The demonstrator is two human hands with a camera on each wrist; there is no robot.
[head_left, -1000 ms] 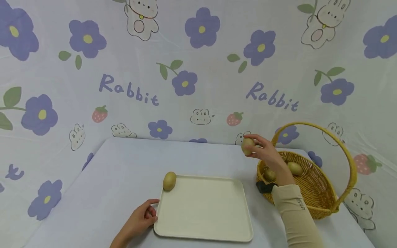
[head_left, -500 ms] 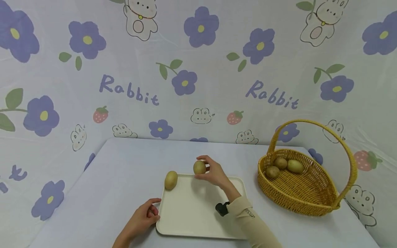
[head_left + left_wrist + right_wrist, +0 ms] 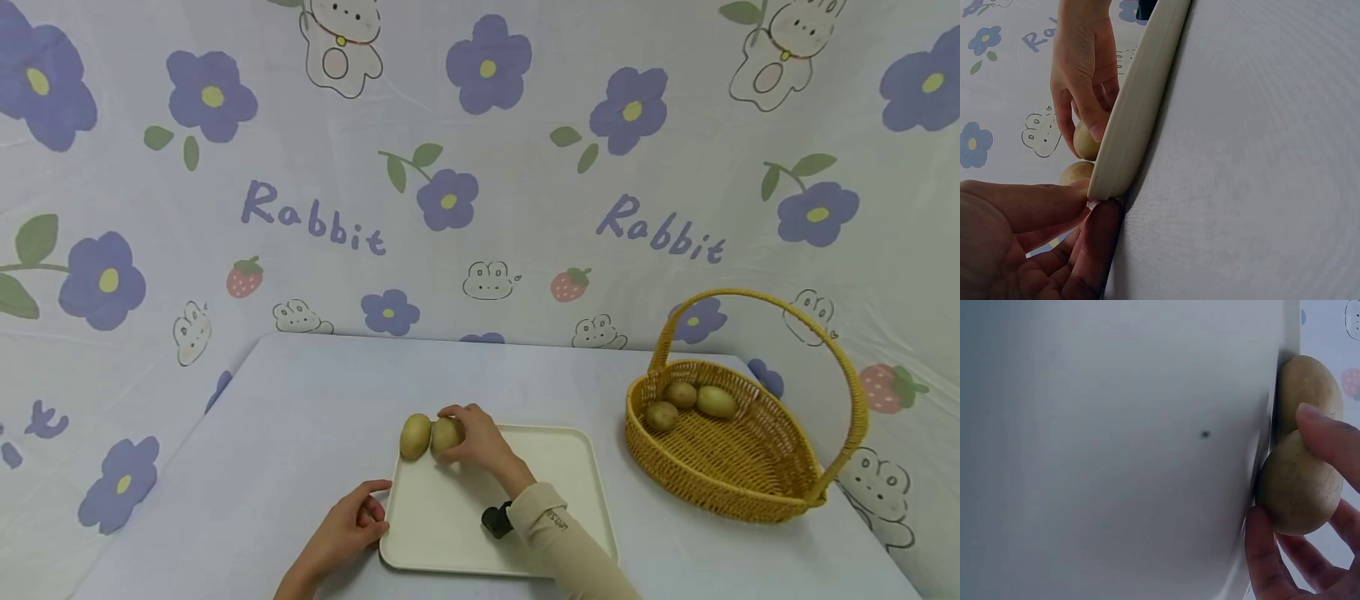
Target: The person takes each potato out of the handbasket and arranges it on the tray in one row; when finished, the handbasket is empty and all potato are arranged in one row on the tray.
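Observation:
My right hand (image 3: pixel 483 446) grips a yellow-brown potato (image 3: pixel 446 433) at the far left corner of the cream tray (image 3: pixel 435 533). In the right wrist view, thumb and fingers are spread around this potato (image 3: pixel 1300 490), low against the tray. A second potato (image 3: pixel 415 437) lies right beside it, farther into the corner; both sit side by side along the far rim. My left hand (image 3: pixel 341 533) is at the tray's left edge. The left wrist view shows its thumb (image 3: pixel 1041 203) above the rim and fingers below, pinching the tray.
To the right stands a woven basket (image 3: pixel 705 492) with a tall arched handle, holding 3 potatoes (image 3: pixel 716 402) toward its back left. A white cloth covers the table (image 3: pixel 315 400). Behind it hangs a printed curtain (image 3: pixel 525 167) with flowers and rabbits.
My right hand has carried the potato from above the basket leftward and down to the tray's corner, next to the other potato. My left hand has stayed at the tray's edge.

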